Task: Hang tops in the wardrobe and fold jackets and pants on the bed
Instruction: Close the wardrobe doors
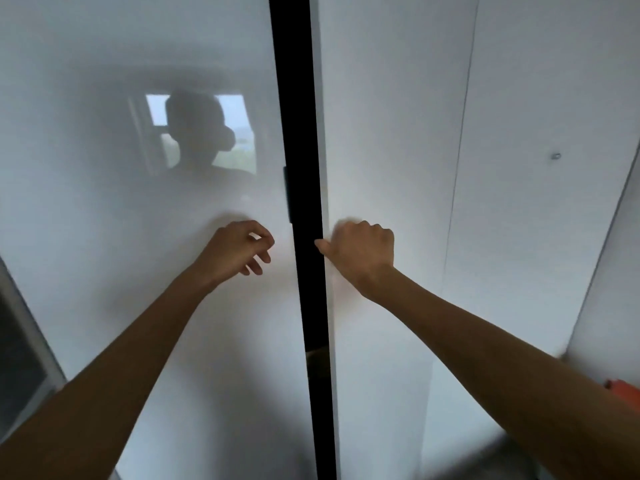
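Glossy white wardrobe (381, 116) with narrow dark central gap (294, 98)

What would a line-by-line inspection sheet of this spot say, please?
Surface: nothing seen; no bed or table is in view.
Job's things: left wardrobe door and right wardrobe door, both white, with a dark gap between them; no clothes seen.
Clutter: orange object at the lower right edge, too cut off to identify.
Hands: left hand is in front of the left door, fingers loosely curled and holding nothing. Right hand is curled against the right door with its thumb at the edge; whether it grips is unclear.
Cables: nothing seen.
Surroundings: a reflected window shows in the left door; a small round fitting is on the panel further right.
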A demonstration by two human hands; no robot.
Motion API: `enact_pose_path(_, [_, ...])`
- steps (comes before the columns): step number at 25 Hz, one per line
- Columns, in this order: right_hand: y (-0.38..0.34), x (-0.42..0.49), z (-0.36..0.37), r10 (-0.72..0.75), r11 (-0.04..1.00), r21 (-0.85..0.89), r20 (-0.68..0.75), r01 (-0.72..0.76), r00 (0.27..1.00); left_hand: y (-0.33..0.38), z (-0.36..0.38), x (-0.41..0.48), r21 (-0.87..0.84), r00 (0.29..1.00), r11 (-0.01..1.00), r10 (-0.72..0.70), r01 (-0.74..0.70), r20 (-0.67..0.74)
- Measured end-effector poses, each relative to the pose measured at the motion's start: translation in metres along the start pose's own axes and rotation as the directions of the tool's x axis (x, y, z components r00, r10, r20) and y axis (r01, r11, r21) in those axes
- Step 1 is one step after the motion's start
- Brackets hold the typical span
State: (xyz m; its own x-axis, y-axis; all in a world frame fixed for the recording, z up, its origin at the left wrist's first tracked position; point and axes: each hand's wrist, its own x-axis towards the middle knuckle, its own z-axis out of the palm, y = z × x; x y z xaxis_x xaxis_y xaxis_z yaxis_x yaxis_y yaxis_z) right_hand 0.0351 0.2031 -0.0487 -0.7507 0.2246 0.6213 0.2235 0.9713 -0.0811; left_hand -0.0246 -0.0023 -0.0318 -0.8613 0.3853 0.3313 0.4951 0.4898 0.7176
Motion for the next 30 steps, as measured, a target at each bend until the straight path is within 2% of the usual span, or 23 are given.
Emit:
enact_pose_path(10, [-0.018,0.054,0.057,-0.113,0.976,0.193,0.063,0.099,0.992,-0.007,0.013,0.042,0.109,1.0,0.994,-0.025,0.026,-0.014])
enact_pose_path(17, [-0.016,0.066,0.084,-0.212,0.968,0.128,-0.052,0.217,0.976,-0.02,0.019,0.068,0.211,0.998,0.977,0.004,0.011,-0.07])
enact_pose_path(21, [-0.016,0.075,0.093,-0.21,0.966,0.136,-0.078,0.219,0.975,-0.019,0.027,0.081,0.206,0.986,0.978,0.06,-0.027,-0.154])
enact_pose_path(26, [-0.014,0.092,0.1,-0.212,0.966,0.136,-0.084,0.222,0.974,-0.01,0.031,0.098,0.254,0.988,0.967,0.073,-0.037,-0.137])
enact_pose_path(30, [-0.015,0.112,0.098,-0.186,0.969,0.171,0.017,0.18,0.982,-0.01,0.029,0.103,0.252,0.991,0.966,0.082,-0.053,-0.103])
